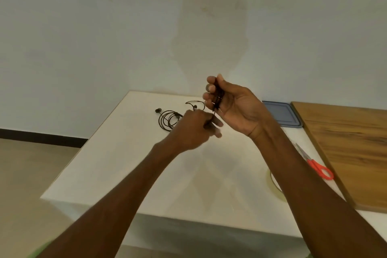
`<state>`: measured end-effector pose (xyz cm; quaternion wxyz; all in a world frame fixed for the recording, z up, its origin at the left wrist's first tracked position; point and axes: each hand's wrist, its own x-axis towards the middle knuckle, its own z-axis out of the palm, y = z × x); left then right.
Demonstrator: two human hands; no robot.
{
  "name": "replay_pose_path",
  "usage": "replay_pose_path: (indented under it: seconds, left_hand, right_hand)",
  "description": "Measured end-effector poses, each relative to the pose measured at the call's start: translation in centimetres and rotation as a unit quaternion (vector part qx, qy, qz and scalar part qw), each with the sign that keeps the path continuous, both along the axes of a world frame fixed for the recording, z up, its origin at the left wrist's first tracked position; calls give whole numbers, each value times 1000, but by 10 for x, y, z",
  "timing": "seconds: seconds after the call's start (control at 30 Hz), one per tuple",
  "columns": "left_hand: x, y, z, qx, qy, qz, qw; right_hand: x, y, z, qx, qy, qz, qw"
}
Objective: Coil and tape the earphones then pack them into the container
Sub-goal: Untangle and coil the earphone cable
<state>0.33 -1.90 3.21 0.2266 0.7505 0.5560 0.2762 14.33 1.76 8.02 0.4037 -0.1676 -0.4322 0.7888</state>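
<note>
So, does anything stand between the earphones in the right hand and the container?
No object lies between the earphones in the right hand and the container; only bare table. But its blue-grey lid seems to be on.

Soft, even light throws a faint head shadow on the wall (209, 33); motion blurs the hands.

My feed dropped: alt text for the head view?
Right hand holds a coiled black earphone cable; left hand pinches its tail. Another coiled earphone, red scissors, tape and a blue container lie on the white table.
</note>
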Motion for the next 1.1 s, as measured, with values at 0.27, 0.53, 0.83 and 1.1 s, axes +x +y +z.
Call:
replay_pose_path:
  seconds: [0.27, 0.53, 0.83, 1.1]
  left_hand:
    - [-12, -9, 5, 37, 28, 6, 999]
    - [-55, -4, 19, 214, 116, 209, 947]
    - [-55, 2, 8, 73, 27, 169, 982]
    - [-38, 4, 18, 81, -147, 95, 981]
  right_hand:
    - [-13, 12, -25, 269, -362, -312, 836]
    - [-17, -3, -19, 248, -502, -8, 829]
    - [7, 17, -2, -29, -18, 21, 999]
    - [-7, 7, -10, -42, -33, 103, 993]
